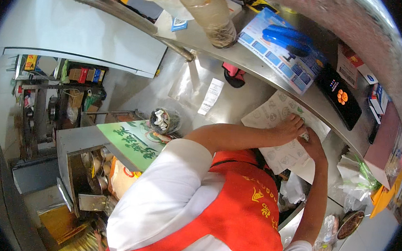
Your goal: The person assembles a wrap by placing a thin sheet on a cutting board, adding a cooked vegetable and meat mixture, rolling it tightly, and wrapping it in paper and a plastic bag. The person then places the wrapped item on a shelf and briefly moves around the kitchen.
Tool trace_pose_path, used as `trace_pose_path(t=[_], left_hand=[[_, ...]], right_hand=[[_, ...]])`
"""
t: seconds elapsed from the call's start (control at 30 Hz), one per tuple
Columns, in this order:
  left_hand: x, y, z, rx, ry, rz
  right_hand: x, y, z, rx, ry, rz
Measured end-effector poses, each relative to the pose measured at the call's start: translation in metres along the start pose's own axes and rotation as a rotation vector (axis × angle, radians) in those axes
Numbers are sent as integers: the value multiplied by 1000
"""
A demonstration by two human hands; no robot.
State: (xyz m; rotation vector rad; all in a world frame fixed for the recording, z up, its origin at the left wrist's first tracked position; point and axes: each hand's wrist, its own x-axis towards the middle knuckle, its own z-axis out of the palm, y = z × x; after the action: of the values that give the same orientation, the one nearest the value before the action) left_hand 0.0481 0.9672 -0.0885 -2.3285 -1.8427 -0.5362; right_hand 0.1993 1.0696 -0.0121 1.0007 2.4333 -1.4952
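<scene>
My left hand [288, 127] and my right hand [311, 144] meet over a sheet of printed wrapping paper [280, 154] on the steel counter [190, 78]. Both hands have their fingers curled and close together, pinching a small raised bit of the patterned paper between them. The sheet reaches out on either side of my hands, partly hidden by my left forearm. Whether anything lies inside the paper cannot be seen. A printed receipt [211, 96] lies on the counter to the left.
Above the counter, a steel shelf [248, 63] holds a blue stapler [287, 38], a leaflet [263, 52] and a lit phone [339, 97]. A lined container [166, 120] stands left of my forearm. Plastic bags with greens [356, 173] sit at right.
</scene>
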Motion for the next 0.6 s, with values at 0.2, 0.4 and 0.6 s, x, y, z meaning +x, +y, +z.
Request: trace_pose_path(t=[0.2, 0.4, 0.6], left_hand=[[51, -4, 44, -337, -359, -319], [36, -11, -25, -248, -391, -121], [57, -43, -21, -174, -312, 19]], right_hand=[[1, 7, 21, -544, 340, -126], [21, 30, -19, -367, 36, -101], [11, 20, 19, -800, 424, 48]])
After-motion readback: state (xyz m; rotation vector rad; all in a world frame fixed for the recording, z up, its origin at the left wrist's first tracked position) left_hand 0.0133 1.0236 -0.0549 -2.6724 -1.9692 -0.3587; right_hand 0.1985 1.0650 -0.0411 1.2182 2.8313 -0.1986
